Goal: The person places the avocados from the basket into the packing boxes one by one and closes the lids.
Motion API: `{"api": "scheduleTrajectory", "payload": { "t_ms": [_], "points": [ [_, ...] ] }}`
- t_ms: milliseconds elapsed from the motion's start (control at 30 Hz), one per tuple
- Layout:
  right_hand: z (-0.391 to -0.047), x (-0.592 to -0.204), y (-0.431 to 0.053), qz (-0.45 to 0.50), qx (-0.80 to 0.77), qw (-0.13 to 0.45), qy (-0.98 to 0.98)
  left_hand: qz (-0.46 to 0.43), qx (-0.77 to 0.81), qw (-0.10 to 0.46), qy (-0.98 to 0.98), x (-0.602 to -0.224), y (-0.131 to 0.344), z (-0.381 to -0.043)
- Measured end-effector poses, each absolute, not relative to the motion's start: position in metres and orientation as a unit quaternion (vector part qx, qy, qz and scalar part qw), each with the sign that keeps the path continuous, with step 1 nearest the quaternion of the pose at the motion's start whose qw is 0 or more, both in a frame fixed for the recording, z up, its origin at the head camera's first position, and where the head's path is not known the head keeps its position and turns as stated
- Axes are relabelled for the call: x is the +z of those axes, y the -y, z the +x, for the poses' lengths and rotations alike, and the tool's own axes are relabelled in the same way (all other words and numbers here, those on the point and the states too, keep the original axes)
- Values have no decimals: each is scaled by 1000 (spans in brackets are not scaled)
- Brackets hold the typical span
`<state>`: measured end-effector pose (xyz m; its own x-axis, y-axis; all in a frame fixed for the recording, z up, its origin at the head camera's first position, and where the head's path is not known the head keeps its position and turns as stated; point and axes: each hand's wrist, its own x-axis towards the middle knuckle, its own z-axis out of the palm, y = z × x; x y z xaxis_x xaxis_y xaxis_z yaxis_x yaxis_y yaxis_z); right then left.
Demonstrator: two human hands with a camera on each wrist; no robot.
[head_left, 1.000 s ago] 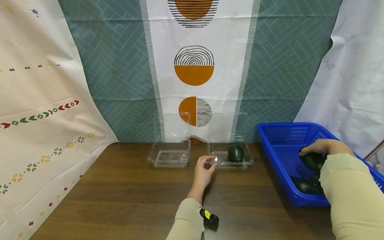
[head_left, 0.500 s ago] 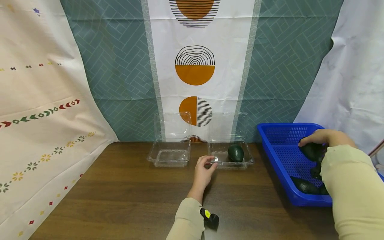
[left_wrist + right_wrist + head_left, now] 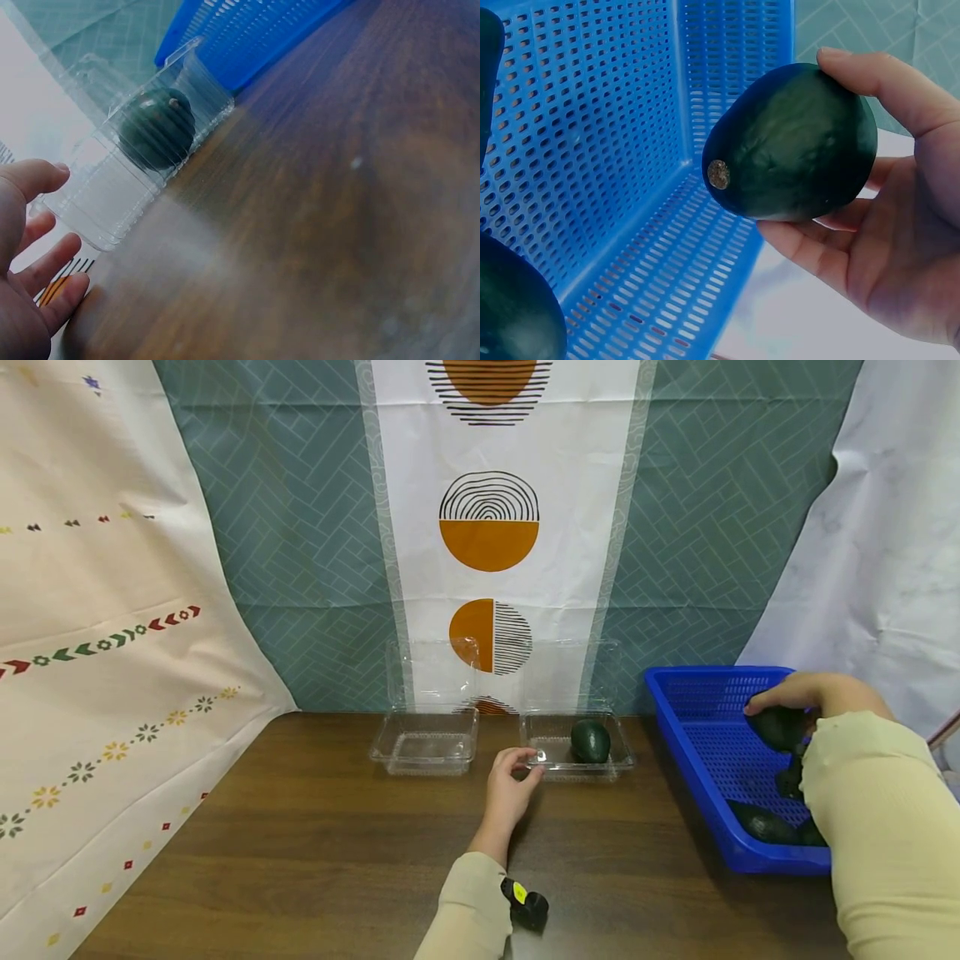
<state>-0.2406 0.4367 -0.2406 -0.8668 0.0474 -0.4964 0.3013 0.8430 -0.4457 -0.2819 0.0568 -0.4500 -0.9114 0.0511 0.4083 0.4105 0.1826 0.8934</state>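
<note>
My right hand (image 3: pixel 825 697) grips a dark green avocado (image 3: pixel 791 142) between thumb and fingers, its brown stem end facing the right wrist camera. It is raised over the blue basket (image 3: pixel 697 802), where more avocados (image 3: pixel 761 822) lie at the near end. My left hand (image 3: pixel 510 785) is at the front left corner of the right-hand clear plastic clamshell container (image 3: pixel 551 750), thumb and fingers spread and loosely bent around that corner. One avocado (image 3: pixel 157 129) sits in this container's right half, and its lid stands up behind.
A second clear clamshell container (image 3: pixel 427 747), lid up and nothing inside, stands to the left on the brown wooden table (image 3: pixel 337 860). Patterned cloths hang behind and at both sides. The basket's raised blue rim (image 3: pixel 686 777) lies between the right hand and the containers.
My right hand has lifted the avocado up from the others in the basket, exposing more of those below. My left hand has stayed at the container's corner.
</note>
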Motion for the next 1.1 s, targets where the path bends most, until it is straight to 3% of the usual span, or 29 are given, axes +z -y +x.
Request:
{"api": "scheduleTrajectory", "payload": {
  "t_ms": [600,1100],
  "points": [
    [-250,-240,-424,91,-306,203,-926,-152,-624,143,753,-451,-58,-285],
    [-267,-240,-397,58,-335,211,-917,-143,-627,132,754,-449,-58,-283]
  ]
}}
